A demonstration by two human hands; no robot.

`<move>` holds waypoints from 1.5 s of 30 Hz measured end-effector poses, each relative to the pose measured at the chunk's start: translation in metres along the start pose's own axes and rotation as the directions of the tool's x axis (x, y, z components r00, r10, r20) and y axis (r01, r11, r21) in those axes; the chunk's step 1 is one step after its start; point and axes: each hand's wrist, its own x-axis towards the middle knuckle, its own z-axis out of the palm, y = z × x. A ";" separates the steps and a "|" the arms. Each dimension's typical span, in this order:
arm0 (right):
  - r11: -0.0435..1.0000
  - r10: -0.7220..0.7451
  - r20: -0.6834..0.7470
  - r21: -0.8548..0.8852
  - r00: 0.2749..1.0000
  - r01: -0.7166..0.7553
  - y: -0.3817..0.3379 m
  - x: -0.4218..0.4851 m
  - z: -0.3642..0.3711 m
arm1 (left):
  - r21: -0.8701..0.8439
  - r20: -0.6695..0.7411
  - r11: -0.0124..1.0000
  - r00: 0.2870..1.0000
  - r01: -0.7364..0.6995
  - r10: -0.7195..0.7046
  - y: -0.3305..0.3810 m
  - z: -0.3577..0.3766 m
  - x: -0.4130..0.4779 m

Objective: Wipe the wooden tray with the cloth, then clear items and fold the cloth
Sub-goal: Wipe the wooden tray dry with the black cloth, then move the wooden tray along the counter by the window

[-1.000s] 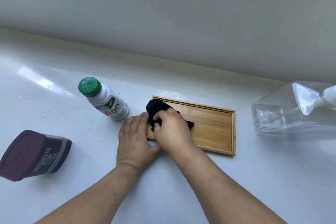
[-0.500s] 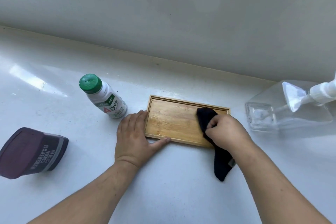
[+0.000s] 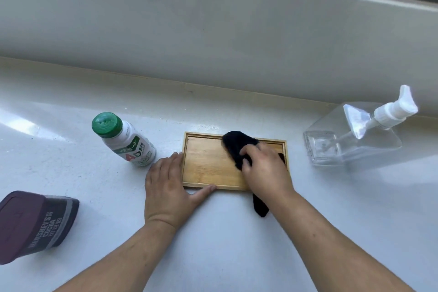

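Observation:
A small rectangular wooden tray (image 3: 208,163) lies flat on the white counter. My right hand (image 3: 266,170) presses a black cloth (image 3: 237,144) onto the tray's right half; one end of the cloth hangs off the near edge under my wrist. My left hand (image 3: 169,187) lies flat on the counter against the tray's left end, fingers along the side and thumb on the near rim, holding nothing.
A white bottle with a green cap (image 3: 123,140) stands left of the tray. A dark cocoa tin (image 3: 35,225) lies on its side at the far left. A clear pump bottle (image 3: 355,135) stands at the right. A wall rises behind the counter.
My right hand swept the cloth from the tray's left end to its right end, then came back a little toward the middle. My left hand stayed at the tray's left end.

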 end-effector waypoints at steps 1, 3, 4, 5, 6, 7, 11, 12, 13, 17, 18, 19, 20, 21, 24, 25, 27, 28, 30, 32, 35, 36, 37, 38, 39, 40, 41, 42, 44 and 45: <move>0.993 0.115 -0.026 -0.005 0.993 -0.115 0.017 0.001 -0.009 | 0.002 0.000 1.000 1.000 -0.001 0.001 -0.001 0.000 0.000; 0.970 0.242 -0.012 0.007 0.970 -0.241 0.028 0.002 -0.021 | 0.015 0.012 1.000 1.000 -0.004 0.004 -0.002 0.000 0.000; 0.970 0.243 0.018 0.025 0.970 -0.243 0.025 0.001 -0.023 | 0.022 0.020 1.000 1.000 -0.009 0.008 -0.002 0.000 0.000; 0.973 0.220 0.048 0.057 0.974 -0.222 0.016 -0.003 -0.025 | 0.027 0.027 1.000 1.000 -0.014 0.013 -0.002 -0.001 0.000; 0.977 0.187 0.073 0.092 0.980 -0.193 0.004 -0.012 -0.025 | 0.031 0.032 0.999 0.999 -0.019 0.018 -0.002 -0.002 0.001; 0.981 0.150 0.096 0.113 0.984 -0.160 -0.009 -0.025 -0.023 | 0.034 0.035 0.999 0.999 -0.023 0.022 -0.002 -0.002 0.001; 1.000 -0.019 0.272 0.025 0.962 0.013 -0.049 -0.112 0.007 | -0.006 0.046 0.999 0.998 -0.042 0.042 -0.004 -0.003 0.002; 0.999 -0.033 0.351 0.016 0.936 0.029 -0.054 -0.132 0.014 | -0.005 0.056 0.999 0.998 -0.041 0.042 -0.004 -0.004 0.001; 0.999 -0.048 0.430 0.016 0.902 0.046 -0.057 -0.148 0.019 | 0.000 0.066 0.999 0.997 -0.043 0.043 -0.004 -0.007 0.001; 0.950 0.011 0.539 0.259 0.842 -0.178 -0.046 -0.150 0.000 | -0.060 0.101 0.997 0.993 -0.047 0.053 -0.004 -0.022 0.004; 0.899 0.112 0.476 0.325 0.872 -0.293 -0.038 -0.139 -0.011 | -0.097 0.117 0.995 0.992 -0.039 0.050 -0.002 -0.027 0.007; 0.854 0.236 0.365 0.365 0.901 -0.371 -0.027 -0.126 -0.023 | -0.142 0.132 0.990 0.991 -0.018 0.037 0.000 -0.033 0.010; 0.837 0.347 0.231 0.360 0.909 -0.411 -0.016 -0.110 -0.033 | -0.194 0.152 0.981 0.988 0.022 0.008 0.003 -0.039 0.013; 0.818 0.433 0.140 0.354 0.891 -0.453 -0.006 -0.094 -0.042 | -0.248 0.186 0.966 0.982 0.077 -0.031 0.007 -0.044 0.016; 0.571 0.616 0.241 0.519 0.750 -0.636 0.011 -0.057 -0.052 | -0.335 0.363 0.914 0.927 0.228 -0.098 0.017 -0.055 0.025; 0.490 0.623 0.304 0.567 0.721 -0.662 0.012 -0.051 -0.050 | -0.347 0.435 0.896 0.894 0.276 -0.107 0.022 -0.057 0.028; 0.446 0.606 0.337 0.606 0.720 -0.659 0.011 -0.050 -0.047 | -0.357 0.532 0.861 0.837 0.362 -0.131 0.028 -0.065 0.033; 0.449 0.598 0.323 0.623 0.733 -0.640 0.009 -0.052 -0.046 | -0.358 0.554 0.850 0.820 0.387 -0.141 0.030 -0.068 0.034; 0.448 0.590 0.292 0.657 0.752 -0.607 0.006 -0.064 -0.050 | -0.368 0.580 0.837 0.804 0.405 -0.134 0.031 -0.075 0.029; 0.454 0.586 0.252 0.686 0.771 -0.569 0.013 -0.080 -0.058 | -0.385 0.599 0.830 0.794 0.403 -0.108 0.032 -0.079 0.016; 0.478 0.579 0.179 0.716 0.796 -0.509 0.040 -0.112 -0.071 | -0.382 0.642 0.837 0.764 0.392 -0.065 0.045 -0.081 -0.012; 0.491 0.586 0.158 0.712 0.795 -0.503 0.052 -0.124 -0.076 | -0.384 0.653 0.839 0.756 0.386 -0.049 0.053 -0.079 -0.021; 0.496 0.600 0.142 0.707 0.787 -0.505 0.064 -0.136 -0.082 | -0.388 0.659 0.842 0.751 0.374 -0.031 0.063 -0.077 -0.029; 0.496 0.619 0.126 0.703 0.775 -0.510 0.078 -0.147 -0.087 | -0.394 0.663 0.846 0.749 0.359 -0.008 0.074 -0.073 -0.037; 0.489 0.635 0.115 0.706 0.764 -0.513 0.094 -0.158 -0.093 | -0.404 0.666 0.849 0.746 0.342 0.016 0.087 -0.069 -0.043; 0.477 0.650 0.109 0.712 0.752 -0.516 0.110 -0.168 -0.099 | -0.410 0.669 0.852 0.742 0.325 0.039 0.102 -0.064 -0.050; 0.462 0.663 0.104 0.721 0.741 -0.516 0.127 -0.177 -0.106 | -0.414 0.673 0.856 0.737 0.308 0.060 0.119 -0.059 -0.056; 0.447 0.679 0.099 0.730 0.727 -0.517 0.144 -0.185 -0.114 | -0.414 0.679 0.861 0.730 0.296 0.076 0.136 -0.054 -0.061; 0.421 0.708 0.085 0.747 0.701 -0.515 0.177 -0.199 -0.130 | -0.412 0.698 0.864 0.710 0.289 0.096 0.173 -0.043 -0.073; 0.411 0.715 0.084 0.752 0.694 -0.515 0.194 -0.205 -0.137 | -0.410 0.707 0.864 0.700 0.292 0.100 0.192 -0.037 -0.080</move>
